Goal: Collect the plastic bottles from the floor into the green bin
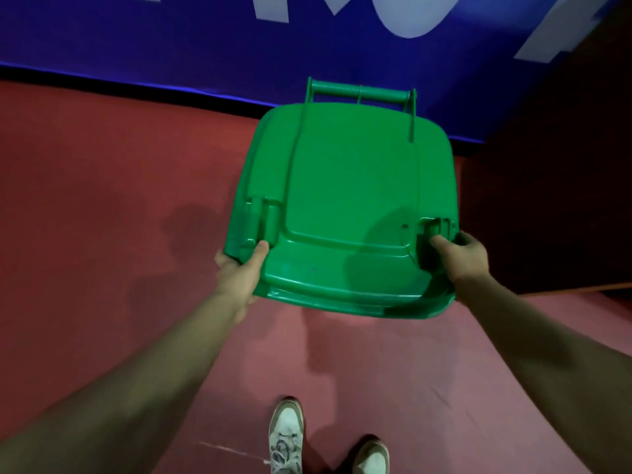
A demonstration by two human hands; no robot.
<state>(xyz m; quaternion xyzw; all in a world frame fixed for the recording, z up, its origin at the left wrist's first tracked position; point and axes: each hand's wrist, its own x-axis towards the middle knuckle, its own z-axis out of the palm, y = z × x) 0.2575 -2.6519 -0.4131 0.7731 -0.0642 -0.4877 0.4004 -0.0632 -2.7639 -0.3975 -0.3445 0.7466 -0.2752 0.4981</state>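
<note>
Two bare forearms reach forward from the bottom corners, above two pale shoes (285, 436) on the red floor (102, 200). Straight ahead is the green bin (342, 186), seen from above with its lid down. It runs away from the person, and its handle (359, 94) is on the far side by a blue wall (171, 46). The left hand (239, 275) grips the lid's near left corner and the right hand (461, 254) grips the near right. Both thumbs lie on top and both hands are equally close. The fingers (466, 239) wrap the rim, mostly hidden beneath it. The lid hides the bin's body. No plastic bottles are visible anywhere.
</note>
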